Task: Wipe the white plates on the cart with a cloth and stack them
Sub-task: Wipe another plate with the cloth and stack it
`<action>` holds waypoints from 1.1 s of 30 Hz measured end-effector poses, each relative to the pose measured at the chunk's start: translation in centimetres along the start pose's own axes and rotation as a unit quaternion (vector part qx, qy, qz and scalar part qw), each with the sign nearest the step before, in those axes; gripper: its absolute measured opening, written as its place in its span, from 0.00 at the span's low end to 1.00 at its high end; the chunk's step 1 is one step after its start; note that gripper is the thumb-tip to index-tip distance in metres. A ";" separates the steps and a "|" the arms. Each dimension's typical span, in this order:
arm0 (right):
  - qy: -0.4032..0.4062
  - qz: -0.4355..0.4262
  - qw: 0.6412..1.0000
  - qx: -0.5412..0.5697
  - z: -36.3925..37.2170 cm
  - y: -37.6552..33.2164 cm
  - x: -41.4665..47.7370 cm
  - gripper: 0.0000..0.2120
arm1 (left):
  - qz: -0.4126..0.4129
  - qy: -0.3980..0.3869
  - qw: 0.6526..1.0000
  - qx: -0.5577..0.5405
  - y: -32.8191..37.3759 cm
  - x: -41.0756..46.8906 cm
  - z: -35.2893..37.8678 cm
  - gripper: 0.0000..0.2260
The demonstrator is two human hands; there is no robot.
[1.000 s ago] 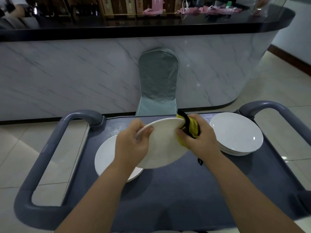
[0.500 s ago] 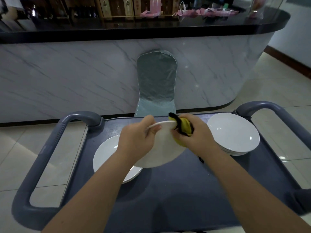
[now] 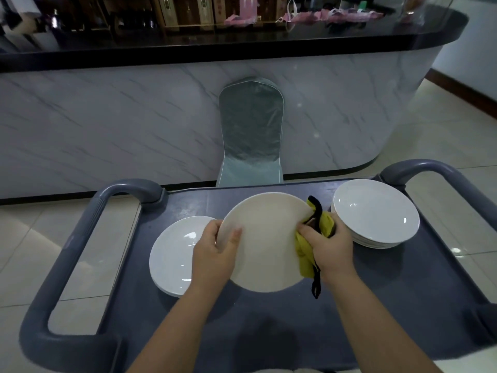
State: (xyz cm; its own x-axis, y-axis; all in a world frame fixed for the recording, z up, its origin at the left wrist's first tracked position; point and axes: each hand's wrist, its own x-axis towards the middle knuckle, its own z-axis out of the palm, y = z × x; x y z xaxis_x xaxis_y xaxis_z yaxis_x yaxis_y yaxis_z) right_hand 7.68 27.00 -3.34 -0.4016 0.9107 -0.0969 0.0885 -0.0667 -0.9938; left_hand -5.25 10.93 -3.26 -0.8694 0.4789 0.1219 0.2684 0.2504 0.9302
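Grip: plate [image 3: 265, 243] is held at its rim by the left hand [image 3: 215, 255], thumb on top; yellow cloth [image 3: 303, 257] is pinched onto it by the right hand [image 3: 331, 249].

I identify a restaurant or bar service area: marble-fronted counter [image 3: 134, 125] across upper frame, stocked shelves [image 3: 174, 12] behind, covered banquet chair [image 3: 251, 130] centre, grey service cart [image 3: 403, 305] below.

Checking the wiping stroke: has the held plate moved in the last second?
Yes. The held plate has tilted to face the camera more squarely; its near rim now reaches further past the right stack toward the person.
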 end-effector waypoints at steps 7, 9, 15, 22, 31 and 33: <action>-0.052 -0.065 0.991 -0.104 -0.5 -0.7 -1.1 0.13 | 0.093 -0.133 0.974 0.158 2.8 3.0 0.0 0.13; -0.075 -0.102 0.981 -0.150 -1.5 -1.5 -0.7 0.15 | 0.130 -0.124 0.971 0.157 3.1 2.6 0.5 0.14; -0.130 -0.297 0.911 -0.253 0.6 -2.9 -1.3 0.11 | 0.331 -0.038 0.912 0.238 3.3 2.5 1.3 0.15; -0.071 -0.006 0.993 -0.099 -1.9 -1.3 -0.9 0.12 | 0.071 0.017 0.997 -0.016 2.2 1.7 0.6 0.11; -0.145 -0.275 0.919 -0.242 0.0 -3.4 -1.9 0.10 | 0.288 0.032 0.944 0.158 2.3 1.0 0.9 0.13; -0.085 -0.136 0.982 -0.102 -0.7 -3.2 -2.0 0.08 | 0.138 0.055 0.989 0.006 2.9 0.9 0.1 0.10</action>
State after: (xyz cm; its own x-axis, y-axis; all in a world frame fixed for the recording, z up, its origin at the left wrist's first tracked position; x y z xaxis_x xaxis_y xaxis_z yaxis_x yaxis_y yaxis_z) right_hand 8.80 25.67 0.05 -0.5809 0.8009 0.1454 0.1304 0.2679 -0.9546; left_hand -5.20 12.15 -0.50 -0.8021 0.4360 0.4080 0.5057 0.1326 0.8524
